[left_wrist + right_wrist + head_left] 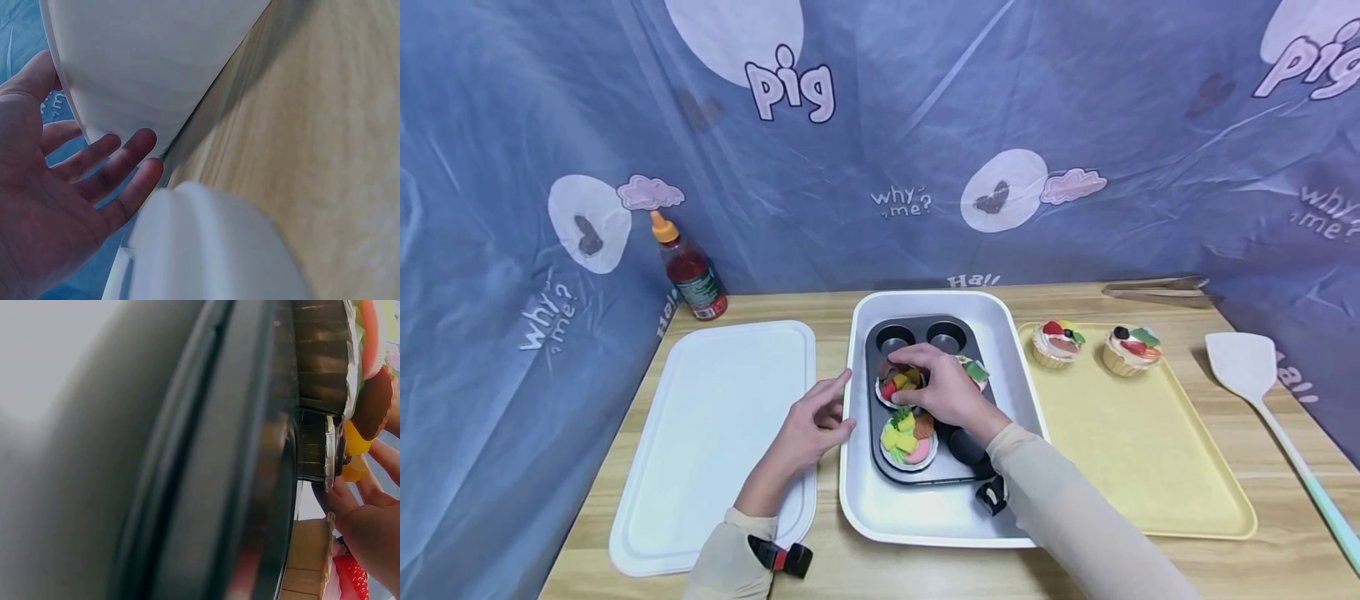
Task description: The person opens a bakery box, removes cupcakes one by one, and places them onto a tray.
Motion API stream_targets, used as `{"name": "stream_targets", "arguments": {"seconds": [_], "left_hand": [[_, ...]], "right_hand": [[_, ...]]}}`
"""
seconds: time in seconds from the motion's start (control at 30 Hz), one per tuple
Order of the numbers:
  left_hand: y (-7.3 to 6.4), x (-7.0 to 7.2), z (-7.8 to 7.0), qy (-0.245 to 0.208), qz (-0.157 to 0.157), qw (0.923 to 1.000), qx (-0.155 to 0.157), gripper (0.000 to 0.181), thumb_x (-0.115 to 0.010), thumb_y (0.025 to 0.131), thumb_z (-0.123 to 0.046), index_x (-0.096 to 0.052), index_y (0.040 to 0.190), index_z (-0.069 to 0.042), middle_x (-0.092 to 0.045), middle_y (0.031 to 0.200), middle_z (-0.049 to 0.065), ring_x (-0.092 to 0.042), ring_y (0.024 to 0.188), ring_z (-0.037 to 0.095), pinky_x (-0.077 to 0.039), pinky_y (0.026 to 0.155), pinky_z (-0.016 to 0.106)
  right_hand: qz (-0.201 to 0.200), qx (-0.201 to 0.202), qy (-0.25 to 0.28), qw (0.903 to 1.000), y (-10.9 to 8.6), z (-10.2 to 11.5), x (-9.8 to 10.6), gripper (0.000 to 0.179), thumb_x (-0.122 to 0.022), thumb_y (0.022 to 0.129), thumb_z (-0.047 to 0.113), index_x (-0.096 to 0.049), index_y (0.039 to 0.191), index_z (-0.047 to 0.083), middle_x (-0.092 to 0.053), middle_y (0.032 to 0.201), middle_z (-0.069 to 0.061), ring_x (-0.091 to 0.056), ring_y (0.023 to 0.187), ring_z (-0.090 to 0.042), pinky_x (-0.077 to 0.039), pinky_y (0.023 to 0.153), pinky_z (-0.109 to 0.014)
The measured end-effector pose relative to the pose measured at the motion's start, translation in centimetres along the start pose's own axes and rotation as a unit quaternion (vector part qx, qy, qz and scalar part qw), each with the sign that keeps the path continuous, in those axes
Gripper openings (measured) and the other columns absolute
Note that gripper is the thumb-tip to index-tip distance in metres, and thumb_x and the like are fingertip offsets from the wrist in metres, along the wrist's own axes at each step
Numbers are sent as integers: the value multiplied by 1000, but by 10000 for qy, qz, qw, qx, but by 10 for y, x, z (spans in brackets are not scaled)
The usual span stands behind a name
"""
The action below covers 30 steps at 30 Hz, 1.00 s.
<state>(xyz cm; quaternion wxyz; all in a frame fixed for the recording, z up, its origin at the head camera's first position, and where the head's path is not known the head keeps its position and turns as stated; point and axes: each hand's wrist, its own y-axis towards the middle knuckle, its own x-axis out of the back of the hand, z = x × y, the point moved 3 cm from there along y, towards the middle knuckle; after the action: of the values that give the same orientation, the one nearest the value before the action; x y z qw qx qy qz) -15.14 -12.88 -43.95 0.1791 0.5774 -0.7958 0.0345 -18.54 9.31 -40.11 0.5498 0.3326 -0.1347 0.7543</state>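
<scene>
In the head view a dark muffin pan point(912, 328) lies inside a deep white tray point(917, 518). My right hand point(943, 385) reaches in from the right and grips a toy cupcake point(898, 382) in the pan's middle left cup, fingers and thumb around its edge. Just in front sits another cupcake point(909, 440) with yellow, green and pink toppings. Partly behind my right hand is a third cupcake point(976, 372). My left hand point(808, 427) is at the white tray's left side, fingers loosely spread; in the left wrist view its thumb touches the rim.
A yellow tray point(1138, 450) on the right bears two cupcakes point(1055, 344). A white board point(715, 442) lies to the left. Behind it stands a sauce bottle point(694, 279). Tongs point(1157, 292) lie at the back right, and a white spatula point(1247, 371) along the right edge.
</scene>
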Motion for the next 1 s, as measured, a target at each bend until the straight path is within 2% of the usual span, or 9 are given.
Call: {"name": "stream_targets", "arguments": {"seconds": [0.7,1.0], "left_hand": [[-1,-1,3,119,52,9999,73,70,-70,88,2,-43,152,-6,-54,142,21,-61,91,11,-57,78,20],[-1,-1,3,127,13,9999,65,70,-70,87,3,-44,152,-6,-54,142,21,-61,92,12,-57,78,20]], "right_hand": [[-181,284,-89,9994,-2,-1,-2,57,-92,71,16,-72,124,11,-66,126,-6,-62,118,-25,-53,101,-44],[-398,339,230,9984,-3,-1,0,58,-92,71,17,-72,125,10,-66,126,-5,-62,118,-24,-52,101,-45]]}}
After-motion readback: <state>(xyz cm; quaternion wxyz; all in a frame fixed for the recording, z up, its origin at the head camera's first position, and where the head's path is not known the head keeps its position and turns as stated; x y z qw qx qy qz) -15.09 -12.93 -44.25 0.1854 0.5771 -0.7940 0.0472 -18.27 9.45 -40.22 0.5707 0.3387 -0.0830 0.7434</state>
